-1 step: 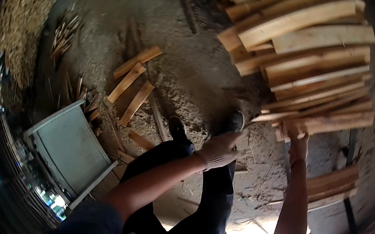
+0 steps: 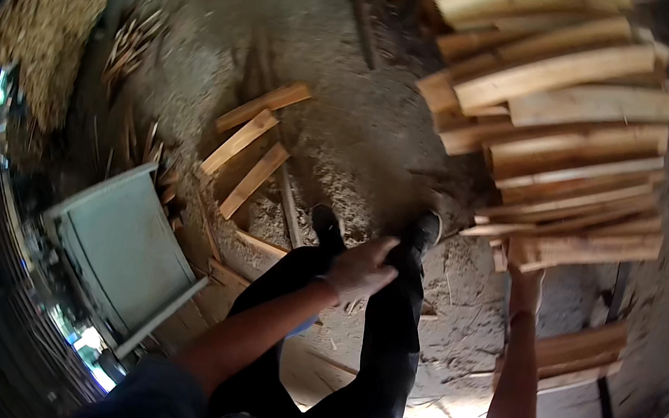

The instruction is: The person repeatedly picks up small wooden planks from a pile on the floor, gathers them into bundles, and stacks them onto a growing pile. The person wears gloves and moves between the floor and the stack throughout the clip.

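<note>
My right hand [image 2: 524, 289] is at the near end of a wooden board [image 2: 591, 252] on the front side of a large stack of boards [image 2: 571, 161]. Its fingers close on the board's end and are partly hidden by the wood. My left hand [image 2: 361, 269], in what looks like a pale glove, hangs over my legs with its thumb apart from the fingers. Nothing shows in it.
Several loose wood pieces [image 2: 254, 181] lie on the dusty floor ahead of my feet. A grey-green metal panel [image 2: 123, 239] stands at left, below a big heap of chips [image 2: 65, 9]. A smaller board pile [image 2: 577, 355] sits at right.
My left hand has shifted a little left, away from the stack. The right hand stays at the board's end, and its fingers are less visible. The whole view has shifted slightly.
</note>
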The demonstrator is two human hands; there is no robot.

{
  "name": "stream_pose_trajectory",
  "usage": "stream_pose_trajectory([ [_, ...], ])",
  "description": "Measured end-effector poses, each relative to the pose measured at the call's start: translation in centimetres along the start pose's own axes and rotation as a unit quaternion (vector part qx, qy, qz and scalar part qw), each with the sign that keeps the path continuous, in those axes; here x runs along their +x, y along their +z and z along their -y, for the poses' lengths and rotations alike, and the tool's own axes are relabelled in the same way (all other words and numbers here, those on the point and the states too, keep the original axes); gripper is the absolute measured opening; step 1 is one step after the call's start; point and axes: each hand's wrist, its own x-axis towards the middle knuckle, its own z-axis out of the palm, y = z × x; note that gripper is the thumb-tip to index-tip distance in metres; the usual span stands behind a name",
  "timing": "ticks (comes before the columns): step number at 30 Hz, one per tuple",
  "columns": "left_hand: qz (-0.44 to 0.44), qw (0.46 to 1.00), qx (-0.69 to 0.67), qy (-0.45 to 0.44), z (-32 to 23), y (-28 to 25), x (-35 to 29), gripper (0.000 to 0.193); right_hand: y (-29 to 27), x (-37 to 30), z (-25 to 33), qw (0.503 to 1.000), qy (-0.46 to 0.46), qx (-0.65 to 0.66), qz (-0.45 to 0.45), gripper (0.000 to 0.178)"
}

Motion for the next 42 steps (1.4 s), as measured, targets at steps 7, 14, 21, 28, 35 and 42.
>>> stream_pose_trajectory([
  [7,-0.258,0.946,-0.118,-0.157,11.1,-8.9,-8.3,0.060,3.5,-5.9,7.4,0.919,-0.105,-0.335,0.178,0.087],
  [14,-0.310,0.850,-0.305,-0.296,17.6,-4.2,-12.4,0.059,13.8,-6.8,24.7,0.796,-0.295,-0.483,0.214,0.080],
  [21,-0.266,0.757,-0.450,-0.393,25.5,-1.1,-11.1,0.064,27.4,-7.3,36.9,0.673,-0.377,-0.589,0.240,0.078],
  [28,-0.358,0.588,-0.549,-0.475,31.7,3.5,-7.1,0.076,46.1,-6.6,41.0,0.581,-0.453,-0.616,0.280,0.072],
  [35,-0.341,0.515,-0.552,-0.560,37.5,3.5,2.4,0.127,63.5,1.0,39.4,0.505,-0.539,-0.643,0.206,0.088],
  [42,-0.403,0.518,-0.572,-0.492,45.5,12.8,4.8,0.096,65.5,0.8,38.4,0.481,-0.581,-0.600,0.266,0.050],
])
